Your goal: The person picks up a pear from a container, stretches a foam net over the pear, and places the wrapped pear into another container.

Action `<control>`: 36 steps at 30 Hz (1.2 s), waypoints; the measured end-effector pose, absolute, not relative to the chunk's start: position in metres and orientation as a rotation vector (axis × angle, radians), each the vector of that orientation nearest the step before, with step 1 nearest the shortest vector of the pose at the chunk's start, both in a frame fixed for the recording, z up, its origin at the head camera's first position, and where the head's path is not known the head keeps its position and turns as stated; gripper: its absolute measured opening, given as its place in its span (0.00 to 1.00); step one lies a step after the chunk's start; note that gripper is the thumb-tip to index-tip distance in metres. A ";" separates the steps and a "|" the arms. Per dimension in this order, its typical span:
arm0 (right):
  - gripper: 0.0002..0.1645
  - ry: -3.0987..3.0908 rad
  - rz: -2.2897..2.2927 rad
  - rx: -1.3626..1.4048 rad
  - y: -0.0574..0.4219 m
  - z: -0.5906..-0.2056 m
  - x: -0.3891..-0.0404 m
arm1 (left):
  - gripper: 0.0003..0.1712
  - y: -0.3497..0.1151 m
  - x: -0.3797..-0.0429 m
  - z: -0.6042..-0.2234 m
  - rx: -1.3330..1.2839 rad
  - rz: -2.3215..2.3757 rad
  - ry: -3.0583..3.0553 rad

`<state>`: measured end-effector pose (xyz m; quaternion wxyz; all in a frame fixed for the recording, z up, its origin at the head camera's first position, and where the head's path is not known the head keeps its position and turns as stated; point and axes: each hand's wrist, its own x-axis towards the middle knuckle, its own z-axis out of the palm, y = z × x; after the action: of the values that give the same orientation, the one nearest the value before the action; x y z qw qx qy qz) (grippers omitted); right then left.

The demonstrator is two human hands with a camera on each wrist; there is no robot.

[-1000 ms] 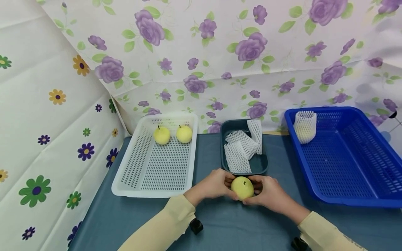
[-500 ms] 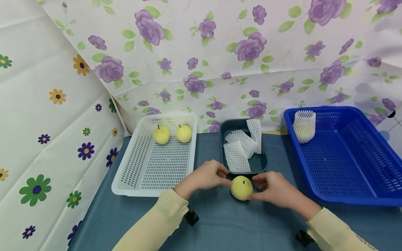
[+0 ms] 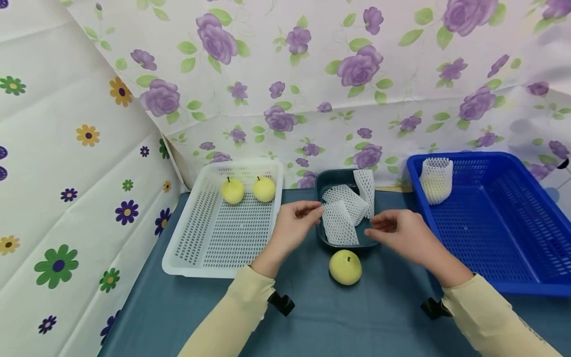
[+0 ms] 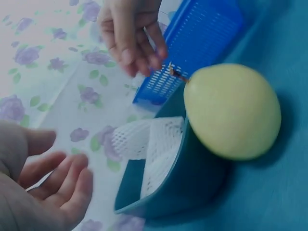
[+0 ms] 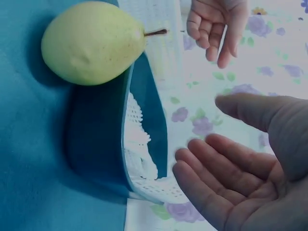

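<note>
Just in front of the dark teal box [image 5: 96, 132], on the person's side, a yellow-green pear [image 3: 345, 267] sits on the blue-grey cloth [image 3: 339, 325], its stem leaning toward the box; whether pear and box touch cannot be told.

The left hand [image 3: 294, 223] hangs at the box's left rim, thumb apart from loosely bent fingers, and has hold of nothing. The right hand [image 3: 406, 235] is at the box's right rim, its thumb likewise well apart from relaxed, slightly bent fingers, the grasp bare.

Inside the box are three white foam nets [image 3: 341, 225], two overlapping and one propped at the back right, reaching the rim. Left of the box is a white basket [image 3: 227, 243] with two more pears [image 3: 232, 191] toward its back. Right of the box, a blue basket [image 3: 473, 243] bears a netted fruit [image 3: 436, 183] in its back left corner.

The right sleeve [image 3: 490, 307], front right of the box, carries a small dark marking, too small to read. Behind the box hangs a flowered sheet [image 3: 250, 54].
</note>
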<state>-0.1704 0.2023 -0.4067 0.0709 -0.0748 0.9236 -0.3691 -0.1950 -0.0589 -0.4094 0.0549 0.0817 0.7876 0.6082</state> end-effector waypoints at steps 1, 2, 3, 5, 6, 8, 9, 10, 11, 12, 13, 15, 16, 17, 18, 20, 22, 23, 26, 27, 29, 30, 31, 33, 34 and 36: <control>0.25 2.797 -1.124 -0.220 0.203 -0.407 -0.174 | 0.15 -0.056 -0.195 -0.412 0.203 1.909 2.394; 0.25 2.816 -1.134 -0.216 0.203 -0.408 -0.177 | 0.15 -0.054 -0.196 -0.416 0.156 1.957 2.407; 0.24 2.833 -1.140 -0.214 0.202 -0.409 -0.180 | 0.14 -0.051 -0.197 -0.420 0.103 1.996 2.422; 0.24 2.854 -1.150 -0.211 0.201 -0.412 -0.186 | 0.13 -0.045 -0.198 -0.430 0.004 2.051 2.456; 0.23 2.860 -1.153 -0.207 0.199 -0.414 -0.189 | 0.13 -0.043 -0.198 -0.436 -0.043 2.061 2.479; 0.23 2.866 -1.157 -0.202 0.196 -0.417 -0.195 | 0.12 -0.039 -0.199 -0.447 -0.143 2.050 2.528; 0.22 2.865 -1.160 -0.201 0.194 -0.418 -0.197 | 0.11 -0.037 -0.200 -0.452 -0.188 2.046 2.542; 0.22 2.863 -1.159 -0.201 0.192 -0.420 -0.200 | 0.11 -0.035 -0.200 -0.457 -0.230 2.037 2.558; 0.22 2.861 -1.153 -0.201 0.190 -0.421 -0.203 | 0.11 -0.034 -0.200 -0.462 -0.271 2.029 2.569; 0.21 2.858 -1.145 -0.203 0.187 -0.422 -0.205 | 0.11 -0.033 -0.200 -0.465 -0.303 2.024 2.573; 0.21 2.853 -1.137 -0.208 0.185 -0.423 -0.208 | 0.11 -0.032 -0.201 -0.469 -0.333 2.022 2.575; 0.21 2.841 -1.122 -0.215 0.180 -0.425 -0.214 | 0.10 -0.030 -0.203 -0.474 -0.372 2.037 2.564; 0.22 2.837 -1.107 -0.216 0.178 -0.426 -0.216 | 0.11 -0.030 -0.204 -0.477 -0.380 2.046 2.555; 0.22 2.828 -1.098 -0.215 0.176 -0.428 -0.219 | 0.10 -0.029 -0.206 -0.479 -0.381 2.057 2.540; 0.23 2.818 -1.088 -0.214 0.175 -0.429 -0.222 | 0.10 -0.029 -0.207 -0.481 -0.380 2.066 2.525; 0.26 2.794 -1.053 -0.207 0.171 -0.432 -0.226 | 0.10 -0.028 -0.209 -0.484 -0.373 2.089 2.481; 0.29 2.771 -0.999 -0.195 0.167 -0.435 -0.230 | 0.11 -0.028 -0.210 -0.486 -0.369 2.104 2.441; 0.31 2.762 -0.970 -0.194 0.165 -0.436 -0.232 | 0.11 -0.029 -0.210 -0.487 -0.369 2.104 2.427; 0.34 2.756 -0.883 -0.184 0.160 -0.441 -0.236 | 0.12 -0.029 -0.210 -0.490 -0.369 2.109 2.394; 0.35 2.752 -0.865 -0.177 0.159 -0.442 -0.237 | 0.12 -0.029 -0.210 -0.491 -0.367 2.109 2.388; 0.36 2.742 -0.829 -0.162 0.156 -0.444 -0.238 | 0.12 -0.029 -0.211 -0.493 -0.356 2.117 2.372; 0.37 2.734 -0.815 -0.152 0.155 -0.445 -0.239 | 0.12 -0.029 -0.212 -0.493 -0.352 2.124 2.364; 0.38 2.722 -0.801 -0.144 0.154 -0.446 -0.239 | 0.12 -0.028 -0.212 -0.494 -0.351 2.131 2.358; 0.40 2.701 -0.777 -0.130 0.153 -0.448 -0.241 | 0.12 -0.028 -0.213 -0.495 -0.351 2.137 2.349; 0.41 2.694 -0.766 -0.126 0.152 -0.449 -0.241 | 0.11 -0.028 -0.214 -0.495 -0.354 2.141 2.345; 0.42 2.690 -0.750 -0.125 0.151 -0.452 -0.243 | 0.11 -0.028 -0.215 -0.495 -0.363 2.145 2.344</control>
<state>-0.2433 0.1511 -0.4525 0.1722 -0.0439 0.9480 -0.2642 -0.2150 -0.0278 -0.4950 -0.0282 -0.1135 0.7326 0.6706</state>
